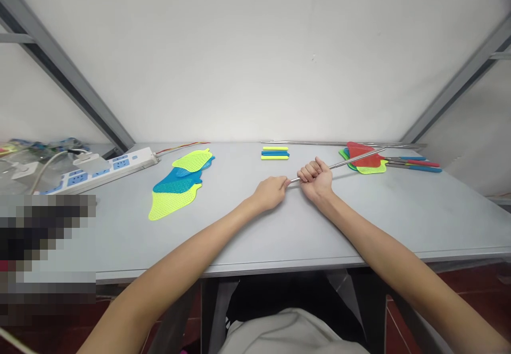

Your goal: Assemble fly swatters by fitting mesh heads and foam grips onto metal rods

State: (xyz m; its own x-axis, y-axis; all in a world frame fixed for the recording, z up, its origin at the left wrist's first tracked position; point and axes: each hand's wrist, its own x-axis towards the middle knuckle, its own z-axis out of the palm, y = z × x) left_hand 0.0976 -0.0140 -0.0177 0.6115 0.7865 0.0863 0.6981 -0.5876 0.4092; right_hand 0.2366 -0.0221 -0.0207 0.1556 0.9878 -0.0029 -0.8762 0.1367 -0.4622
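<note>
Over the table (pixel 247 242), left hand (pixel 271 192) and right hand (pixel 319 183) both hold one metal rod (pixel 339 165)

Between the two hands a short stretch of the rod shows; past the right hand it slants outward and away, its far end reaching over the swatters (pixel 361 149) piled to that hand's right. The left hand is a closed fist, its back turned upward, thumb and forefinger pinched on the rod's near end; what else that fist may hide cannot be told. The right hand is rolled palm up, its fingers curled round the rod and its thumb on the far side. Both forearms come in over the near edge and converge, the left forearm (pixel 203 239) angled rightward and the right forearm (pixel 371 237) leftward, so the hands sit close together without touching.

Beyond the hands, a little left of the right one, a row of yellow and blue tubes (pixel 275 154) lies side by side. Behind the right hand, long thin rods (pixel 319 142) lie along the foot of the wall (pixel 239 50). Well to the left of the left hand, yellow and blue mesh heads (pixel 171 205) overlap, and farther left still is a white power strip (pixel 138 158).
</note>
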